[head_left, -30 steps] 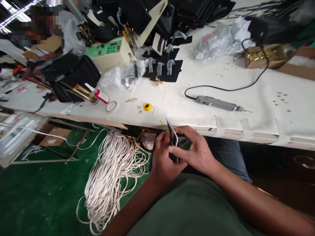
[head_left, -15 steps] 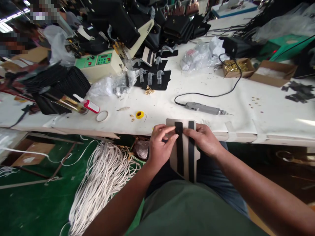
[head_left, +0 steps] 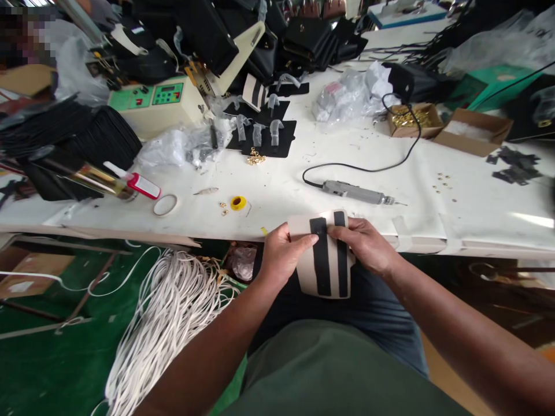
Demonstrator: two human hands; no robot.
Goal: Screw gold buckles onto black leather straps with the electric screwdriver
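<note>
Between my two hands is a flat beige panel (head_left: 306, 263) with two dark strips running down its face, held over my lap at the table's front edge. My left hand (head_left: 284, 251) grips its left side, the thumb lying on the left strip and the fingers out of sight behind. On the right side, my right hand (head_left: 368, 242) is closed on the panel, thumb resting by the right strip. A grey electric screwdriver (head_left: 355, 192) with a black cord lies on the table just beyond the panel.
On the white table (head_left: 269, 190) lie a yellow tape roll (head_left: 238, 203), a red-and-white bottle (head_left: 144, 186), small gold fittings (head_left: 255, 156) and black panels (head_left: 284, 141). A cream machine (head_left: 173, 110) stands left; an open box of gold parts (head_left: 414, 119) sits right. White cord (head_left: 160, 329) is heaped below.
My left fingers have moved from the front of the panel to behind it, leaving the thumb on the strip. The panel's lower end has tipped up, and the view has shifted slightly.
</note>
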